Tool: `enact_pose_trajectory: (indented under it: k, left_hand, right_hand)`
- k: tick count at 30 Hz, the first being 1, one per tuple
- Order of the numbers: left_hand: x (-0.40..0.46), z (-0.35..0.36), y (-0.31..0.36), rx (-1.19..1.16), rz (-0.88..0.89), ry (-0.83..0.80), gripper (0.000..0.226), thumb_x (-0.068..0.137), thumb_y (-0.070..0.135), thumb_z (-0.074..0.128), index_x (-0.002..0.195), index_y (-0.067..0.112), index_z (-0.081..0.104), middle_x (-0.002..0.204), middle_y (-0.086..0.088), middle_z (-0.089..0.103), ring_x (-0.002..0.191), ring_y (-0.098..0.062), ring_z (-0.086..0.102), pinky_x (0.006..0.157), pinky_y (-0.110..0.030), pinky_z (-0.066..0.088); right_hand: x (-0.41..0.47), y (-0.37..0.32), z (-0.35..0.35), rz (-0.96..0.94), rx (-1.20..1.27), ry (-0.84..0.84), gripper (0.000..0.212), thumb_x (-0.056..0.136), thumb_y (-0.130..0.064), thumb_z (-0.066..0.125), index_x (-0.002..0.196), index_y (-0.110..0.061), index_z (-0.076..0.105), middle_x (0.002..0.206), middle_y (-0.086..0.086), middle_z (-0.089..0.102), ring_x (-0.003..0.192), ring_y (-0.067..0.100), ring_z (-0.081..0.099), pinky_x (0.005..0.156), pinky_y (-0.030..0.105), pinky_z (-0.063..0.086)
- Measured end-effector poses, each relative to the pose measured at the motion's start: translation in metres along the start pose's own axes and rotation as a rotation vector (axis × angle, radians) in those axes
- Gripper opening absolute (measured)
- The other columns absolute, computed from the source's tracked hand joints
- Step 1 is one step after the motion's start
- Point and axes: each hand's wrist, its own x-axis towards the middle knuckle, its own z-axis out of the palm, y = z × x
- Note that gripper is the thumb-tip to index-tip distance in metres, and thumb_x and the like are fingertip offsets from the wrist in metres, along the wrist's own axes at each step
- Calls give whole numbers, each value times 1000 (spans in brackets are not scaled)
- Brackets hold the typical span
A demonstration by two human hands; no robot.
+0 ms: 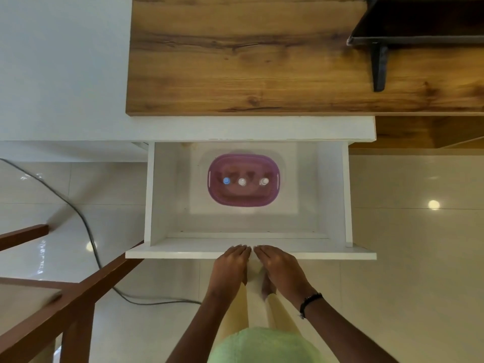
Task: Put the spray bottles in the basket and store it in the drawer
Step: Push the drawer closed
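Both hands, L point(230, 263) & R point(279, 264), rest palms-down side by side on the open drawer point(248, 251) front, fingers flat & close together, w/ purple basket point(242, 199) of three upright spray bottles point(242, 181) inside.

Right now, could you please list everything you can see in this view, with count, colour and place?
drawer: one, white, pulled open below the counter
basket: one, purple, on the drawer floor, toward the back
spray bottles: three, upright in a row in the basket, one blue cap, two white
counter top: one, wood grain, above the drawer
black shelf: one, top right
cable: one, grey, on the tiled floor, left
wooden frame: one, brown, bottom left
left hand: on the drawer front edge
right hand: beside it, black wristband
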Motion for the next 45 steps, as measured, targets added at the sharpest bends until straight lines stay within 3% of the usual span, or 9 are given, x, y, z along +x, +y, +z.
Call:
enact_pose_trajectory:
  k: [2,6,12,19,29,33,37,41,45]
  left_hand:
    - [2,-2,-2,14,10,-36,59,43,16,93,98,14,73,97,-1,76,87,-13,72,70,-24,57]
    - [11,-8,-3,3,34,-110,53,79,13,69,129,10,53,133,-7,57,122,-21,55,99,-33,47]
    - [32,-25,-5,18,43,-48,50,88,19,60,135,12,46,140,-5,51,128,-19,48,105,-31,40]
    - [67,-44,-12,24,30,73,38,73,8,75,110,8,68,109,-8,72,98,-23,69,76,-33,57]
    - [120,-77,-22,78,89,191,41,56,1,87,93,9,73,81,-3,76,69,-19,72,49,-24,55]
    - [138,-87,-27,68,109,238,35,58,0,85,90,9,72,78,-3,75,69,-20,70,46,-25,52]
    - [156,-96,-33,62,152,316,32,64,3,83,92,7,69,85,-6,71,77,-22,66,55,-30,55]
    - [170,-111,-36,124,145,413,58,66,15,81,117,8,56,109,-11,62,98,-26,59,81,-37,53]
    - [183,-118,-40,137,106,431,67,67,23,82,123,10,48,119,-13,57,107,-28,55,88,-39,50]
  right_hand:
    - [0,1,-1,0,5,-10,60,46,-13,91,103,-9,71,97,5,74,87,16,70,75,24,57]
    - [8,3,-7,-24,16,13,56,52,-9,89,105,-8,70,97,6,74,87,17,70,74,26,58]
    - [29,9,-23,-18,-3,41,55,53,-11,90,104,-10,70,96,4,74,86,15,70,76,25,57]
    - [66,23,-41,-36,-14,88,47,65,-4,82,109,-7,67,100,8,73,91,19,69,79,27,57]
    - [118,44,-68,-72,-30,153,44,68,1,78,110,-4,65,100,11,72,89,23,68,74,31,59]
    - [138,54,-77,-89,-66,180,40,70,3,76,108,-4,66,100,11,71,92,26,66,76,37,58]
    - [157,60,-89,-114,-158,240,42,72,-4,76,112,-6,65,113,12,66,107,27,59,90,36,49]
    - [172,65,-100,-99,-215,244,60,79,-14,69,133,-5,46,132,12,54,124,27,46,106,35,35]
    - [183,69,-105,-122,-235,287,54,82,-11,68,131,-6,48,126,11,57,120,25,48,109,34,29]
